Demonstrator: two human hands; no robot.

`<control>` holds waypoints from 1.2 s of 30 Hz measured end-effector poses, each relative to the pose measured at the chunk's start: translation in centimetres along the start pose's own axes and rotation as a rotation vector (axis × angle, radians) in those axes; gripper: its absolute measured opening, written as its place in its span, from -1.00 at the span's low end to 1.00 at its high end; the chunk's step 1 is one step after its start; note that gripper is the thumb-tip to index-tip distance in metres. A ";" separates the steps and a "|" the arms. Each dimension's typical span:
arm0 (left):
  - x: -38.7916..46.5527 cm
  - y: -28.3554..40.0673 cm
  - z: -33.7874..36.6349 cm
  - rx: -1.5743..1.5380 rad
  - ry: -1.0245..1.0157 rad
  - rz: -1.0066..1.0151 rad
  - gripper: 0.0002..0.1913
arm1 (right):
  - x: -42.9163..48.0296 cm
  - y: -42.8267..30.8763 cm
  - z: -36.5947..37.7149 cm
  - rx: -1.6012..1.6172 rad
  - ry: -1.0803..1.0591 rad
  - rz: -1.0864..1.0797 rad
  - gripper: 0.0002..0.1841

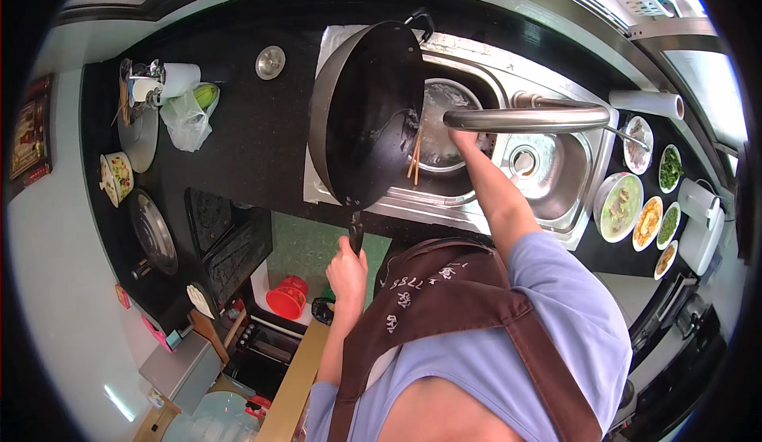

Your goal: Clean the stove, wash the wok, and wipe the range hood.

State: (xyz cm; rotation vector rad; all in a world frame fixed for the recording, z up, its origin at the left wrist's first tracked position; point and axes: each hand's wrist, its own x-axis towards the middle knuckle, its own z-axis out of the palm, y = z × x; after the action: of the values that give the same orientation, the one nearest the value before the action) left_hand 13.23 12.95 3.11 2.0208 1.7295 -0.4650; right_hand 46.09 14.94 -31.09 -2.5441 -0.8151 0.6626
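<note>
My left hand [348,275] grips the long handle of a black wok [372,120]. The wok is tilted on its side, its open face towards the sink. My right arm reaches over the double-bowl stainless steel sink [550,204], and my right hand [463,137] is at a round metal basin [437,168] in the left bowl. Cloudy water is in the basin. The faucet [530,121] covers most of that hand, so its fingers are hidden. A pair of wooden chopsticks [415,159] leans between the wok and the basin.
Several dishes of food, including a large soup bowl [619,207], stand right of the sink. A bagged green vegetable [190,114], a pot lid [153,230] and a small metal dish [270,62] lie left. A red bucket [287,297] stands below the counter.
</note>
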 end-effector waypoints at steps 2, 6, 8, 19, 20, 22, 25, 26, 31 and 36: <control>-0.2 -0.2 0.8 -0.014 0.000 -0.012 -0.69 | 0.0 -2.9 -3.5 0.109 -0.210 -0.029 -0.67; -0.8 0.0 1.6 -0.069 -0.004 -0.031 -0.67 | -4.5 -12.5 -11.6 0.867 -0.476 0.240 -0.68; -0.8 0.3 2.3 -0.087 -0.018 -0.024 -0.67 | -4.2 -13.5 -10.6 1.154 -0.412 0.381 -0.66; -1.8 1.9 5.5 -0.271 -0.177 -0.067 -0.64 | 2.8 -24.6 -4.1 1.018 0.324 0.351 -0.54; -1.7 1.9 5.4 -0.290 -0.164 -0.040 -0.64 | 3.3 -25.0 -4.2 1.072 0.290 0.244 -0.55; -1.5 1.6 6.1 -0.294 -0.161 -0.016 -0.65 | 3.4 -26.3 -5.2 1.076 0.219 0.030 -0.55; -1.7 1.2 6.4 -0.308 -0.157 -0.016 -0.65 | -1.4 -30.7 -8.2 1.112 0.103 -0.131 -0.60; -1.5 1.4 6.0 -0.311 -0.151 -0.012 -0.65 | -2.6 -30.9 -8.5 1.065 0.130 -0.258 -0.62; -0.8 1.5 5.0 -0.310 -0.132 -0.011 -0.63 | -10.5 -30.2 -9.7 1.000 -0.103 -0.681 -0.70; -0.2 0.7 4.3 -0.238 -0.059 0.005 -0.71 | -16.2 -23.9 -11.0 0.727 -0.545 -0.881 -0.72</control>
State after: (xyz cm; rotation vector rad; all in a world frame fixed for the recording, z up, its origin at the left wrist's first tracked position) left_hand 13.97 10.42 -0.34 1.8247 1.6591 -0.2983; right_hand 29.93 20.65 -5.30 -1.1820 -1.4023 1.0717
